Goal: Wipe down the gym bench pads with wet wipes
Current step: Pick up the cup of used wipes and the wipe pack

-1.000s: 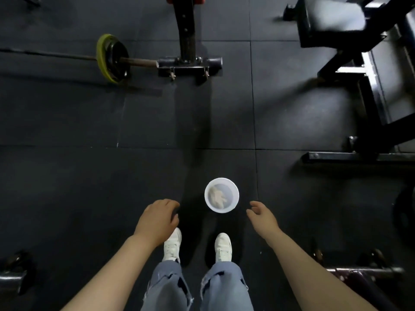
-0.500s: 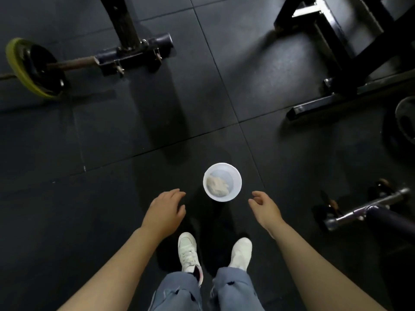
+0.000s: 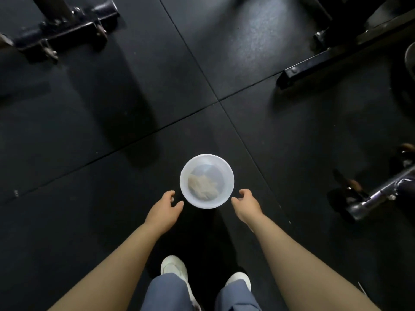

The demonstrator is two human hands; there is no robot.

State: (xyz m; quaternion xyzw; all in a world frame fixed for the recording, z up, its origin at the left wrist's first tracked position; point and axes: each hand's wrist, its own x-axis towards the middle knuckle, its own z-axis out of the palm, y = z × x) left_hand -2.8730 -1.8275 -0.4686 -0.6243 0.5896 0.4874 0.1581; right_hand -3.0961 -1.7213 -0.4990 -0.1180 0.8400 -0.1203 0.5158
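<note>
A white plastic bowl (image 3: 227, 173) stands on the black rubber floor in front of my feet. Inside it lies a crumpled pale wet wipe (image 3: 202, 187). My left hand (image 3: 165, 209) hovers just left of the bowl's near rim, fingers loosely curved and holding nothing. Just right of the rim is my right hand (image 3: 246, 204), fingers also relaxed and empty. Neither hand touches the bowl. No bench pad is in view.
A black metal machine base (image 3: 65, 32) crosses the floor at top left. A bench frame foot (image 3: 318, 63) runs across the top right. A chrome dumbbell handle (image 3: 379, 194) lies at the right edge. My white shoes (image 3: 174, 268) stand below the bowl.
The view has tilted down and closer to the floor. Both hands have dropped toward the bowl and now flank its rim, nearer than before.
</note>
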